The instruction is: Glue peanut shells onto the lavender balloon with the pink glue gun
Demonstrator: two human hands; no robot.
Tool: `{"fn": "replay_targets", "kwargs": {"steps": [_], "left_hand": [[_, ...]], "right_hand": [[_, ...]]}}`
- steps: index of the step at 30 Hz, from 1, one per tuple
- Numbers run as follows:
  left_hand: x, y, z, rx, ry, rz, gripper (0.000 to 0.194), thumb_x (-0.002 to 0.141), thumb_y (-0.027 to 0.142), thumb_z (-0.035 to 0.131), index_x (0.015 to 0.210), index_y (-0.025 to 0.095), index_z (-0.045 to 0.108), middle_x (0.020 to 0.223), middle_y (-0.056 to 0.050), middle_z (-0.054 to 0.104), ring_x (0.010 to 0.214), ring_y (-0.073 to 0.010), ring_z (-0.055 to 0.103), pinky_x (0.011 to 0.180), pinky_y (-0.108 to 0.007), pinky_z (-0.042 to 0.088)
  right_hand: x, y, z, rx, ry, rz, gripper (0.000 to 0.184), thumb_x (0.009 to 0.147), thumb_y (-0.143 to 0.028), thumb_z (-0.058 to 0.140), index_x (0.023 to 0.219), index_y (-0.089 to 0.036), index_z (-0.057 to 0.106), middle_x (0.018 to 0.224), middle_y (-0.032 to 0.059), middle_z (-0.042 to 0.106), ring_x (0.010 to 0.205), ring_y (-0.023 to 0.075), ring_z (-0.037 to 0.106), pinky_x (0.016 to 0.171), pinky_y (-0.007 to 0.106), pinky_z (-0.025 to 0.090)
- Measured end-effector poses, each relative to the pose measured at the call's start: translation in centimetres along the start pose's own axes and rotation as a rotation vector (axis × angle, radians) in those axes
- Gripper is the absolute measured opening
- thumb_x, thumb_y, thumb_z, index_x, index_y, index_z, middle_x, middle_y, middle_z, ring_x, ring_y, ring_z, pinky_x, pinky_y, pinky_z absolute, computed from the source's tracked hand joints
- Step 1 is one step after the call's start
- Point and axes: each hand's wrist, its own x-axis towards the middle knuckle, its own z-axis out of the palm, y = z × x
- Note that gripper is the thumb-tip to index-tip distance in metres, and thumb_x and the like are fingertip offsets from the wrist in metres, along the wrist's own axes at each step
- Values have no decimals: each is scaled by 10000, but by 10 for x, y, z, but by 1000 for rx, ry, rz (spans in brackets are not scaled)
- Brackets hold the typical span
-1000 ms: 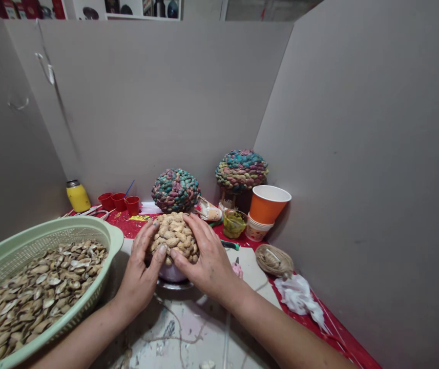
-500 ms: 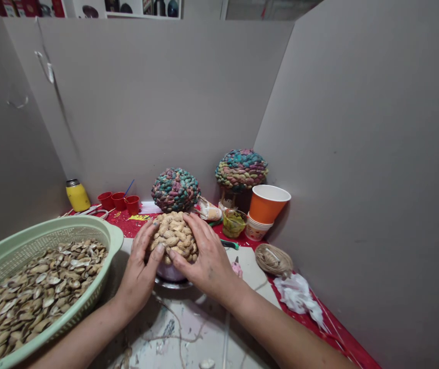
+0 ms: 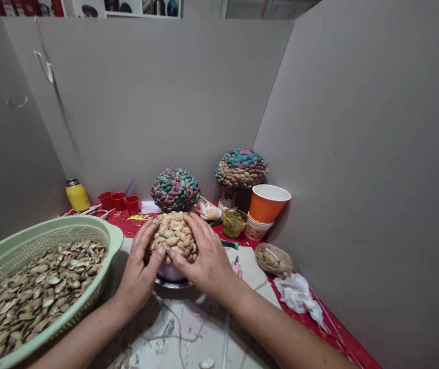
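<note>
A dome covered in peanut shells (image 3: 175, 233) rests on a purple base (image 3: 171, 272) over a shiny metal rim (image 3: 173, 284). My left hand (image 3: 142, 256) curves round its left side, the thumb against the lower front. From the right, my right hand (image 3: 209, 253) cups the same dome, its fingers over the upper side and its thumb near the left one. Both hands hold the dome between them. Their palms hide its sides.
At left stands a green basket (image 3: 113, 241) of peanut shells. Behind are two painted shell domes (image 3: 175, 189), red cups (image 3: 132, 205) and a yellow bottle (image 3: 77, 196). An orange paper cup (image 3: 267, 206), a twine coil (image 3: 273, 260) and a white plastic bag (image 3: 299, 294) lie right.
</note>
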Motion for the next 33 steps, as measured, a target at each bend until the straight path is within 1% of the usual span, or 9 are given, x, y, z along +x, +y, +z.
{"fn": "replay_targets", "kwargs": {"steps": [6, 10, 16, 20, 23, 28, 30, 33], "left_hand": [[0, -2, 1, 26, 4, 19, 469, 925, 365, 480, 1367, 207, 468, 1488, -101, 423, 1389, -241, 348, 1173, -473, 239], [0, -2, 2, 16, 4, 15, 459, 933, 363, 467, 1370, 222, 462, 1488, -94, 420, 1392, -234, 343, 1172, -476, 237], [-1, -1, 1, -5, 1, 4, 458, 946, 397, 444, 1376, 239, 456, 1490, -89, 418, 1397, -225, 333, 1179, -484, 214], [-1, -3, 2, -24, 13, -20, 459, 957, 419, 411, 1368, 224, 471, 1495, -86, 417, 1403, -230, 323, 1185, -477, 199], [0, -3, 2, -49, 6, -20, 465, 972, 435, 364, 1372, 223, 471, 1505, -77, 410, 1415, -224, 302, 1193, -468, 177], [-1, -3, 1, -94, 7, -33, 485, 989, 464, 292, 1362, 218, 481, 1496, -76, 422, 1415, -211, 307, 1198, -459, 166], [-3, -4, 2, -115, 21, -50, 488, 990, 465, 288, 1369, 220, 474, 1497, -75, 423, 1413, -212, 314, 1197, -452, 173], [-6, -7, 3, -141, 60, -92, 495, 988, 463, 302, 1408, 231, 423, 1515, -69, 401, 1419, -216, 308, 1194, -442, 186]], "right_hand": [[0, 1, 1, -4, 5, -5, 678, 790, -373, 601, 1389, -114, 417, 1419, 175, 439, 1327, 307, 378, 1098, 511, 341], [0, 1, 1, 0, 5, -13, 680, 796, -388, 603, 1385, -101, 419, 1413, 185, 441, 1330, 308, 376, 1105, 505, 336], [0, 1, 0, 19, -4, -8, 671, 796, -377, 585, 1390, -118, 413, 1426, 179, 430, 1333, 313, 372, 1102, 520, 333], [1, 1, -1, 20, -14, -2, 660, 798, -376, 567, 1385, -111, 423, 1423, 181, 434, 1333, 310, 372, 1101, 519, 331], [1, 1, -2, 19, -17, -10, 638, 826, -383, 532, 1391, -108, 422, 1420, 176, 441, 1335, 302, 370, 1103, 515, 327], [0, 3, -2, 50, -4, -32, 559, 915, -393, 428, 1390, -97, 436, 1420, 166, 450, 1344, 284, 366, 1111, 502, 317], [0, 4, -2, 69, 8, -35, 521, 943, -385, 391, 1384, -113, 448, 1410, 153, 467, 1339, 273, 376, 1109, 499, 321], [1, 7, -2, 108, 17, -21, 483, 967, -384, 364, 1376, -144, 459, 1403, 136, 481, 1326, 260, 397, 1104, 491, 332]]}}
